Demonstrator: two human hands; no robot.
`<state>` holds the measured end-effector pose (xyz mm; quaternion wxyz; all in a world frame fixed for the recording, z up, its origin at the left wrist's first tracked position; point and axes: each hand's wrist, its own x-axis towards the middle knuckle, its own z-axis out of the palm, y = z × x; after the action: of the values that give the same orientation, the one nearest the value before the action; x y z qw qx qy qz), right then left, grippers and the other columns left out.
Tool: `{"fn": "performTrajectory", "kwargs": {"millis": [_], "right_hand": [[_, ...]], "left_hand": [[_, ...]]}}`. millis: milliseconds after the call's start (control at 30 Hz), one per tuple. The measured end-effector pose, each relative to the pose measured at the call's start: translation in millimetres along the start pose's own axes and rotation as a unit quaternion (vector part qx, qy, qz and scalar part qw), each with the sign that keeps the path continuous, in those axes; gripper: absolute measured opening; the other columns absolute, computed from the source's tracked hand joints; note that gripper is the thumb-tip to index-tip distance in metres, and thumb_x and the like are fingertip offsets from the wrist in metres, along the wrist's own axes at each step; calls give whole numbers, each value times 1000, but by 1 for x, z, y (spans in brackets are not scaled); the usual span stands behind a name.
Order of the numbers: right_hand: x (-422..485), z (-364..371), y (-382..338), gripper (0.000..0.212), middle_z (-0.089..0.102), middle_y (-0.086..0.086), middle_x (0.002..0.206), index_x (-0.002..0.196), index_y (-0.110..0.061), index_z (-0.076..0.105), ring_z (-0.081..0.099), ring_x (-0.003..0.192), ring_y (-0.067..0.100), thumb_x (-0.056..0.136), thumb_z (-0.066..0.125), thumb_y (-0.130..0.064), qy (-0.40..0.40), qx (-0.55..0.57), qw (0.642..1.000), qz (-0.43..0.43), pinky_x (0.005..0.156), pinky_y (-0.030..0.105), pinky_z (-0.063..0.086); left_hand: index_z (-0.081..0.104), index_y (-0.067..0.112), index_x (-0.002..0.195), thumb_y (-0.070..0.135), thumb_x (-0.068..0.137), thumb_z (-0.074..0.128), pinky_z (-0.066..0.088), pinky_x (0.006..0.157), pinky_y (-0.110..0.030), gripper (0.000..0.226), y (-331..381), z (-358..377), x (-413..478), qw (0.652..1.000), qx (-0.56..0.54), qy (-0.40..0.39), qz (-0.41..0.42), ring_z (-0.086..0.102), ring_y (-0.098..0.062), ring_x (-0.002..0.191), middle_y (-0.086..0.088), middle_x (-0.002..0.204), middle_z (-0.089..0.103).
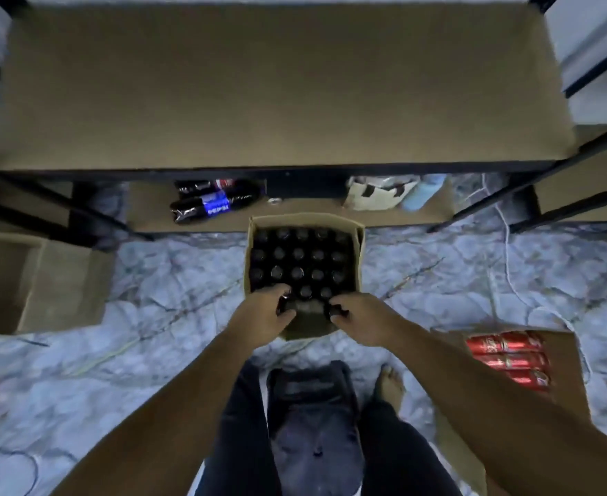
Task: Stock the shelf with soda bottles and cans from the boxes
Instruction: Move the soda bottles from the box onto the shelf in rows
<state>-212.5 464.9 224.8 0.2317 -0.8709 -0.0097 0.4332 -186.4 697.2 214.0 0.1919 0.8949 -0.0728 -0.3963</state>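
Nearer than the open box (309, 327) and to its right, red cans (508, 359) lie waiting their turn. At the box's near edge the left hand (264, 311) and right hand (361, 318) each curl round the top of one of the dark soda bottles (296, 273), probably to lift two at once. Beyond the box, the broad shelf (277, 87) is where they likely go

White cable (506, 252) on marbled floor (173, 273); bare foot (389, 383), dark trousers (244, 424).

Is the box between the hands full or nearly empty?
Full, or nearly: upright dark bottles pack the box in rows. The left hand and right hand each grip one in the nearest row.
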Motion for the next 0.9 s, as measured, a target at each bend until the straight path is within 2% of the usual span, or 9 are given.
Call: {"fn": "performTrajectory", "kwargs": {"millis": [133, 233, 333, 400, 500, 600, 667, 800, 900], "right_hand": [[108, 69, 49, 54, 63, 9, 129, 148, -27, 46, 60, 115, 31, 99, 56, -48, -37, -2, 998, 52, 96, 42, 53], [176, 120, 86, 59, 59, 11, 135, 152, -37, 36, 55, 122, 34, 98, 54, -53, -47, -45, 995, 76, 99, 44, 51], [220, 157, 109, 57, 55, 14, 139, 152, -40, 32, 49, 128, 37, 99, 53, -48, -51, -122, 986, 98, 102, 45, 48], [239, 173, 117, 57, 56, 12, 138, 151, -41, 33, 50, 127, 39, 99, 57, -37, -60, -151, 980, 113, 100, 47, 50], [255, 188, 125, 57, 62, 13, 128, 141, -42, 42, 58, 117, 40, 94, 59, -15, -33, -147, 981, 122, 91, 46, 54], [256, 194, 128, 49, 68, 5, 112, 130, -40, 54, 65, 104, 34, 90, 62, -13, 7, -96, 990, 101, 82, 38, 55], [251, 196, 129, 40, 69, 3, 108, 123, -37, 59, 65, 101, 32, 88, 64, -17, 22, -72, 993, 88, 80, 37, 56], [241, 192, 128, 41, 70, 7, 109, 127, -34, 61, 64, 103, 30, 88, 69, -28, 48, -45, 996, 54, 81, 33, 53], [222, 185, 120, 40, 69, 5, 97, 129, -28, 61, 61, 102, 25, 90, 69, -29, 69, -16, 997, 19, 79, 31, 49]], "left_hand": [[50, 27, 142, 47, 93, 62, 53, 87, -38, 54, -68, 75, 74, 997, 2, -42, -61, 63, -30, 111, -8, 121, 67], [45, 29, 145, 47, 94, 61, 52, 89, -39, 56, -107, 127, 130, 995, 54, -61, -53, 60, -34, 115, -11, 126, 61], [38, 31, 150, 46, 96, 58, 52, 92, -43, 59, -129, 166, 175, 990, 127, -63, -22, 54, -35, 120, -12, 131, 53], [34, 32, 152, 44, 97, 59, 53, 92, -47, 62, -136, 184, 196, 984, 161, -80, -16, 53, -38, 120, -15, 133, 48], [33, 33, 148, 30, 98, 61, 57, 85, -53, 58, -141, 200, 216, 980, 181, -84, -26, 57, -44, 110, -18, 129, 43], [37, 31, 142, 14, 97, 58, 56, 81, -48, 52, -142, 204, 224, 982, 175, -64, -14, 60, -43, 105, -19, 122, 48], [43, 29, 135, 16, 94, 63, 55, 81, -47, 47, -143, 201, 223, 987, 148, -57, -2, 61, -41, 104, -15, 118, 52], [51, 23, 116, 25, 87, 68, 52, 73, -39, 34, -140, 191, 211, 996, 88, -29, -2, 61, -35, 96, -7, 104, 53], [54, 24, 109, 32, 86, 68, 52, 73, -36, 29, -130, 179, 192, 999, 48, 0, -15, 61, -30, 92, -2, 103, 57]]}}
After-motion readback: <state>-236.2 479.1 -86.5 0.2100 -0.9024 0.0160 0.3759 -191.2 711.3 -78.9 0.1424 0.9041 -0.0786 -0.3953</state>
